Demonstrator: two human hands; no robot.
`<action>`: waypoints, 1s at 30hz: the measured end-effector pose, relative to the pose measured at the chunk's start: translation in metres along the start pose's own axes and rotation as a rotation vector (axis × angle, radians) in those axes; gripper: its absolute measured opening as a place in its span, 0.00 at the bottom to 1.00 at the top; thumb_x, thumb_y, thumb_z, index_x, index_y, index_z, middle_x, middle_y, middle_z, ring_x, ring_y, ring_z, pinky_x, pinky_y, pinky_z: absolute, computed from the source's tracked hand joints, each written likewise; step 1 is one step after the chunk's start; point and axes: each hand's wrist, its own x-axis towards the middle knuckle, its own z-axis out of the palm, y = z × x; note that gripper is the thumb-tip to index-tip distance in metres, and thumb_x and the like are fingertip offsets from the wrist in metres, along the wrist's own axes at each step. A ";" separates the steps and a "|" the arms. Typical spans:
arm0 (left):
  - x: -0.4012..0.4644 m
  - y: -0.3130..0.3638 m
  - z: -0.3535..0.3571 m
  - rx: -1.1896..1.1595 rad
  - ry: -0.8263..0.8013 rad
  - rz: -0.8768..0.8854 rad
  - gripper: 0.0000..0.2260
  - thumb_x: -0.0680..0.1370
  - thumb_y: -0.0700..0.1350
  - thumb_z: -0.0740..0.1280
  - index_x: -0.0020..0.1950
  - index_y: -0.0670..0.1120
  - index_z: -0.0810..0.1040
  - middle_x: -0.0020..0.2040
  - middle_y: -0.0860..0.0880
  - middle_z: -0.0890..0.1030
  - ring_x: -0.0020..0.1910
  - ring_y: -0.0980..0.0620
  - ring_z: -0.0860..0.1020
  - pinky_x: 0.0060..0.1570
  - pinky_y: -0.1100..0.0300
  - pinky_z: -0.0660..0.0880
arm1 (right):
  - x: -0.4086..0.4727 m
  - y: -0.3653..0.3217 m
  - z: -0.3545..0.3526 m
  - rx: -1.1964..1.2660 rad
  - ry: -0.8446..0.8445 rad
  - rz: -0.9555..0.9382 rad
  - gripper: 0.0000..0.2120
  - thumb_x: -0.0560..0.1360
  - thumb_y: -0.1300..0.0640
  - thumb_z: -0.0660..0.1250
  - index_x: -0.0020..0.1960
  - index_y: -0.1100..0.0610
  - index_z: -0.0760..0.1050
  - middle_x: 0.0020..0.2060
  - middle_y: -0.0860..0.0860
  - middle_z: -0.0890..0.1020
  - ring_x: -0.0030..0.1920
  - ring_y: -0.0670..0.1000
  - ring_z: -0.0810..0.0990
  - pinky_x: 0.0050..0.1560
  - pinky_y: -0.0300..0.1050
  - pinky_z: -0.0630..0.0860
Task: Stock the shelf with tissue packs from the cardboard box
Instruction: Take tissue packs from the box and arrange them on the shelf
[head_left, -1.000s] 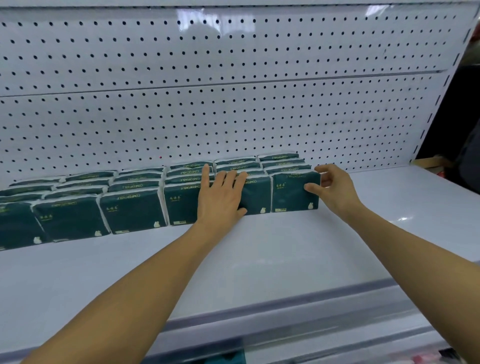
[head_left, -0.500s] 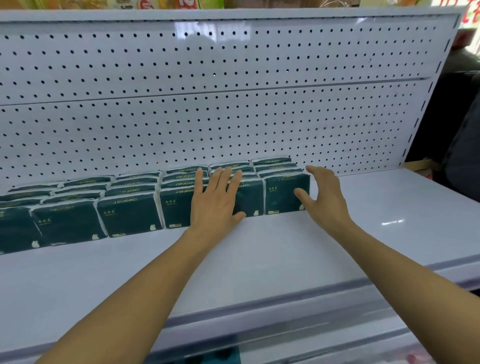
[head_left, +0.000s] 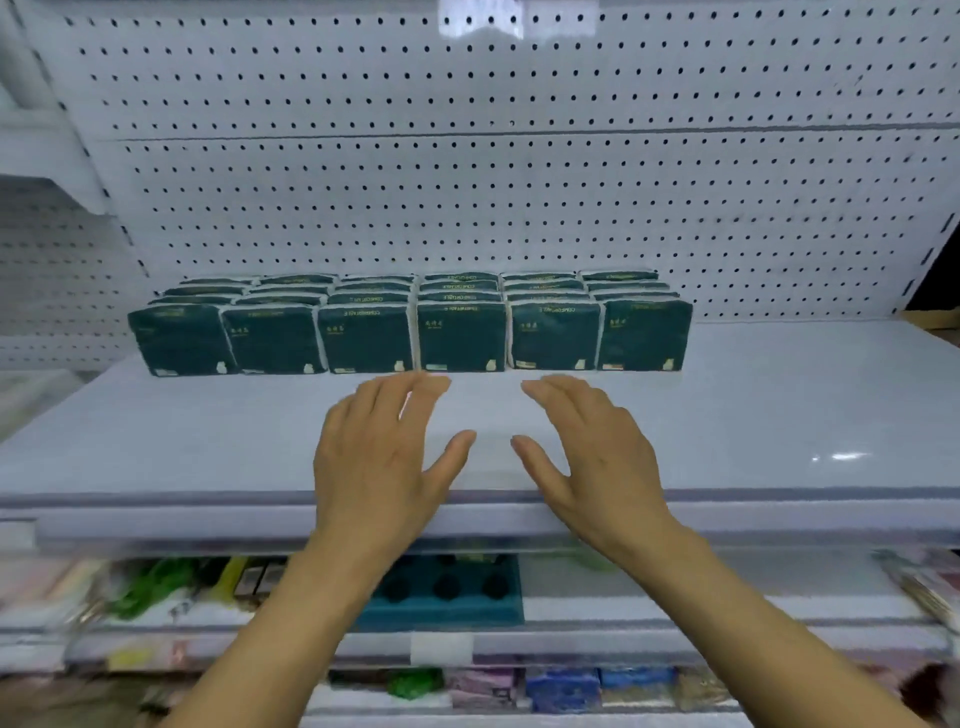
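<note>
While above shelf (head_left: 779, 415) — hands (head_left: 498, 452) flat, empty.

left hand (head_left: 382, 457): bare, no ring, no glove | right hand (head_left: 597, 452): bare, no ring, no glove | forearms: bare to the frame edge, no sleeve, watch or band showing | nails: short, unpainted

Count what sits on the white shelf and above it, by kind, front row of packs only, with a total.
Dark green tissue packs, front row: 6
Hands above the shelf: 2, the left hand and the right hand, both open and holding nothing
Total: 8
More packs stand in rows behind the front one; those rows are too hidden to count exactly.
</note>
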 end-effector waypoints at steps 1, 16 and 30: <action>-0.014 -0.009 -0.010 0.003 -0.003 -0.004 0.22 0.77 0.60 0.61 0.64 0.49 0.77 0.60 0.49 0.79 0.59 0.47 0.76 0.55 0.50 0.73 | -0.005 -0.014 0.003 0.012 -0.022 -0.021 0.23 0.78 0.43 0.57 0.68 0.53 0.71 0.64 0.52 0.77 0.58 0.55 0.78 0.52 0.50 0.77; -0.233 -0.229 -0.163 0.238 -0.348 -0.204 0.28 0.78 0.63 0.58 0.73 0.50 0.69 0.65 0.49 0.77 0.61 0.46 0.76 0.57 0.49 0.74 | -0.070 -0.305 0.102 0.205 -0.279 -0.326 0.22 0.78 0.47 0.59 0.68 0.57 0.72 0.60 0.54 0.78 0.55 0.58 0.78 0.47 0.52 0.76; -0.433 -0.416 -0.193 0.148 -0.955 -0.786 0.27 0.80 0.59 0.62 0.76 0.51 0.62 0.72 0.48 0.69 0.70 0.46 0.68 0.62 0.52 0.70 | -0.168 -0.452 0.248 0.253 -1.103 -0.275 0.24 0.80 0.47 0.63 0.73 0.51 0.65 0.68 0.52 0.70 0.67 0.54 0.68 0.62 0.49 0.71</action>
